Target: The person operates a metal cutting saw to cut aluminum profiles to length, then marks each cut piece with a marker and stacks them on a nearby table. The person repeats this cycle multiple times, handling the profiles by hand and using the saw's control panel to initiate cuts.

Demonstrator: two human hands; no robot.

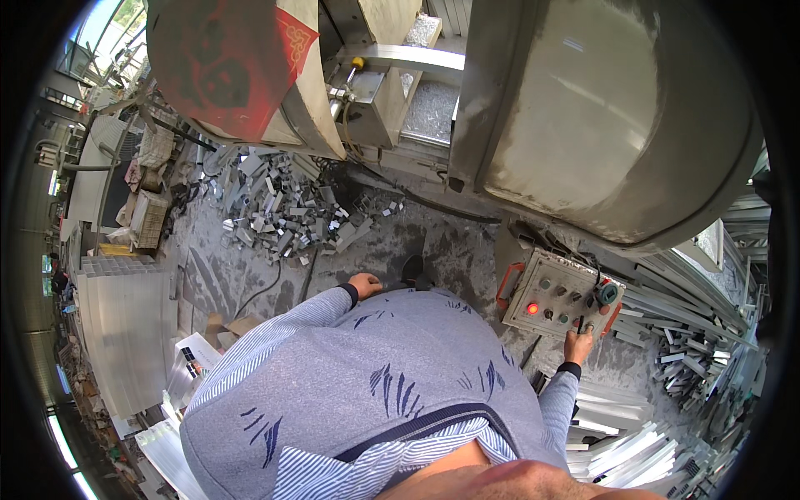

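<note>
Right hand (579, 343) is at the near right edge of the control box (557, 268), its fingers bent round a slim black piece (581, 324); whether they clamp it, I cannot tell. Left hand (365, 286) hangs loosely curled left of a dark shoe (412, 269), its palm hidden. Across the far side stands the grey machine (575, 125). Bars (125, 333) are stacked at left; a heap of offcuts (279, 204) lies far left. The box sits right, just near of the machine, with orange handles (509, 285) and a lit red lamp (532, 309).
</note>
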